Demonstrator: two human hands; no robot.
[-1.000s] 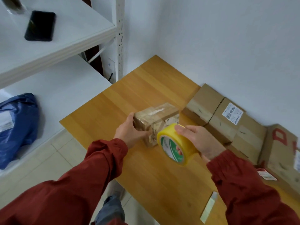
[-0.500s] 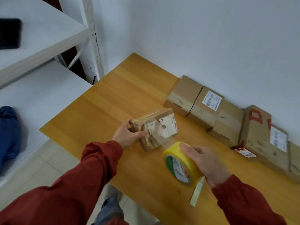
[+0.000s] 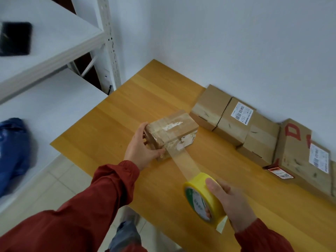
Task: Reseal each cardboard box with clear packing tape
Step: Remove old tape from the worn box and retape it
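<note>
A small cardboard box (image 3: 174, 130) with old tape and torn label scraps sits near the middle of the wooden table (image 3: 127, 113). My left hand (image 3: 141, 148) grips its near-left end, thumb on the front face. My right hand (image 3: 231, 200) holds a yellow roll of clear packing tape (image 3: 201, 197) near the table's front edge. A stretched strip of clear tape (image 3: 185, 162) runs from the roll up to the box's front face.
Several cardboard boxes (image 3: 234, 120) line the wall at the right, one with red markings (image 3: 298, 142). A white shelf rack (image 3: 54, 44) stands at the left with a black phone (image 3: 15, 39) on top and a blue bag (image 3: 12, 151) lower down.
My right hand has pulled the roll away from the box toward the front right, drawing out a longer strip of tape. My left hand stays on the box.
</note>
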